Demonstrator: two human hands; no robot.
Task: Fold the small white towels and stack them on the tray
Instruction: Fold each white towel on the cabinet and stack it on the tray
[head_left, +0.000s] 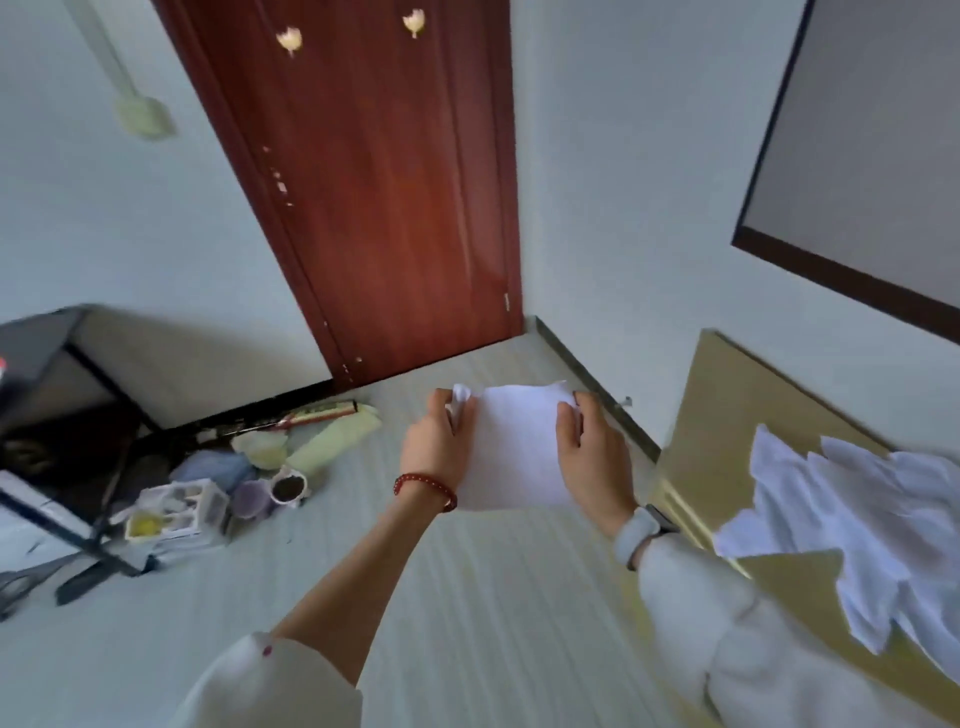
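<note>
White sleeves (727, 623); both hands (436, 441) pinch a square cloth towel (519, 447).

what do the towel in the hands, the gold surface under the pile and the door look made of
Towel: thin white cloth, matte; it hangs limp between the left hand and the right hand.
Gold surface: smooth and glossy, perhaps laminate or metal; its front edge reflects light.
Door: reddish-brown wood or wood veneer, with a visible grain and a slight sheen.
</note>
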